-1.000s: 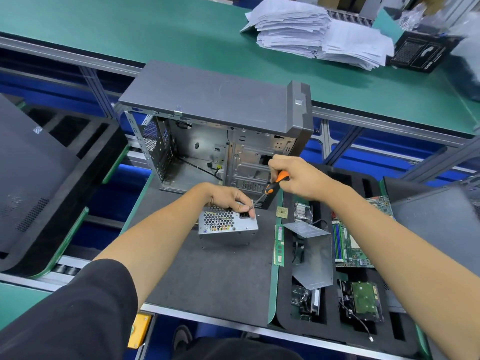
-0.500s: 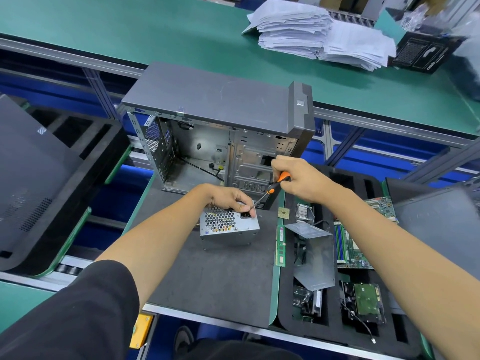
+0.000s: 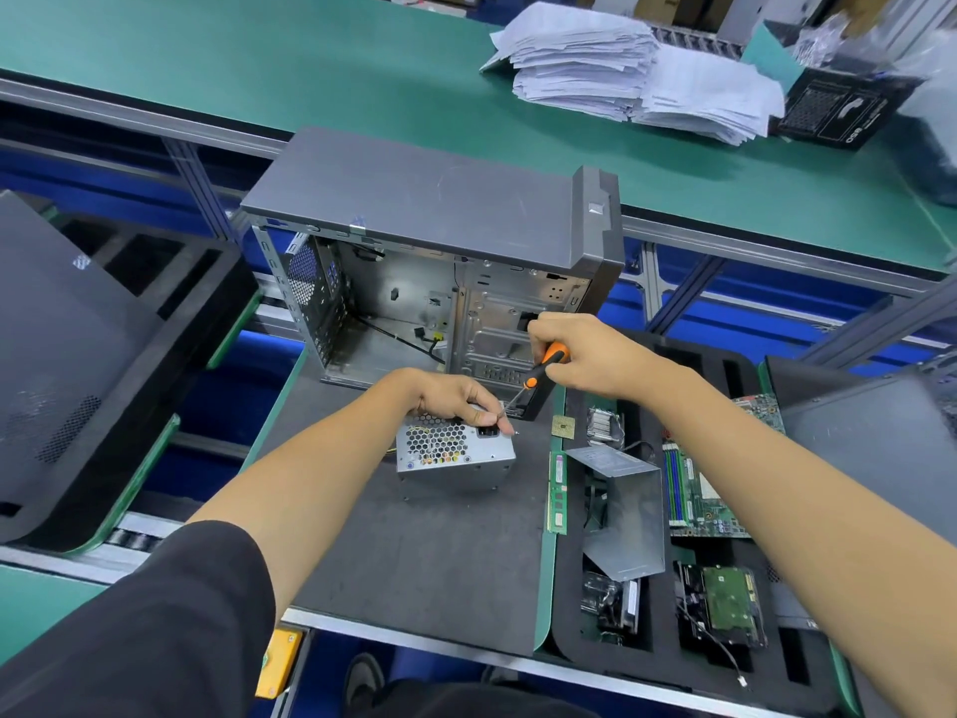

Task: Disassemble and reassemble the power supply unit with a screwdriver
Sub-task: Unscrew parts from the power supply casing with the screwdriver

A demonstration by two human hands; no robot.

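Note:
A silver power supply unit [image 3: 453, 456] with a honeycomb grille lies on the dark mat in front of the open computer case [image 3: 440, 282]. My left hand [image 3: 458, 399] rests on the unit's far top edge, fingers curled over it near the black socket. My right hand [image 3: 580, 355] grips an orange and black screwdriver [image 3: 541, 370]. Its thin shaft slants down left, with the tip at the unit's top right corner beside my left fingertips.
A black foam tray [image 3: 725, 681] at the right holds a motherboard [image 3: 704, 489], a metal bracket [image 3: 626, 515], a hard drive [image 3: 730, 608] and memory sticks. Paper stacks [image 3: 621, 70] lie on the green bench behind. A dark side panel [image 3: 57, 365] leans at the left.
The view has shifted slightly. Both hands stay at the unit, the screwdriver tip holding at the same corner.

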